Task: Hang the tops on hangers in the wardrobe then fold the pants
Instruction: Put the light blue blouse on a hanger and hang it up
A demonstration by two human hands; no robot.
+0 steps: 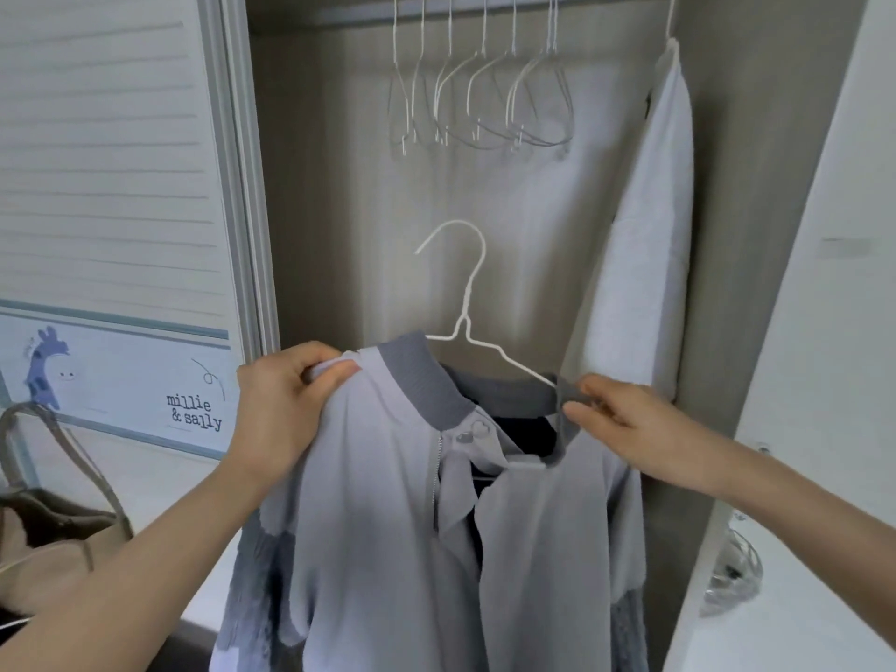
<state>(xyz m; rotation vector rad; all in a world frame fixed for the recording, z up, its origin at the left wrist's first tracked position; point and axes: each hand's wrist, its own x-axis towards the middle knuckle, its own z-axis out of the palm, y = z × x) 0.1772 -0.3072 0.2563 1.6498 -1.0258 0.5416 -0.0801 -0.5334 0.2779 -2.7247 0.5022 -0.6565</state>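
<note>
Left hand [286,405] gripping the grey jacket [388,526] at its shoulder, fingers curled over the fabric beside the darker ribbed collar [426,380]. Right hand [625,419] pinching the other end of that collar between thumb and fingertips, at about 3 o'clock from the left hand. Jacket held up in front of the open wardrobe [339,186], front unzipped, draped over a white wire hanger [465,303] whose hook rises free at 12 o'clock from the collar, well below the rail [485,12]. Row of bare wire hangers [485,99] on the rail, straight up at 12 o'clock. White garment [645,235] already hung at 1 o'clock, against the right wall of the wardrobe. Slatted sliding door [106,162] at 10 o'clock, printed lower down with a giraffe and the words "millie & sally". Beige handbag [53,526] at 8 o'clock. Clear glass object [732,574] on a white surface at 4 o'clock, too blurred to identify.
</note>
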